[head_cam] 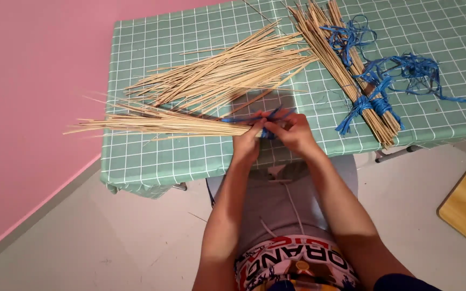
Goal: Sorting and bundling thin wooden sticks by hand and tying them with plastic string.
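A bundle of sticks (163, 124) lies across the table's (136, 167) near edge, blue string (268, 132) at its end. The left hand (246, 143) grips the sticks and the right hand (295, 132) pinches the string. It looks like tying; pulling tight comes next.

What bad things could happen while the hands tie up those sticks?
1. The stick bundle in the left hand juts past the table edge, so loose sticks might slide to the floor.
2. The blue string pinched by the right hand looks thin and may slip.
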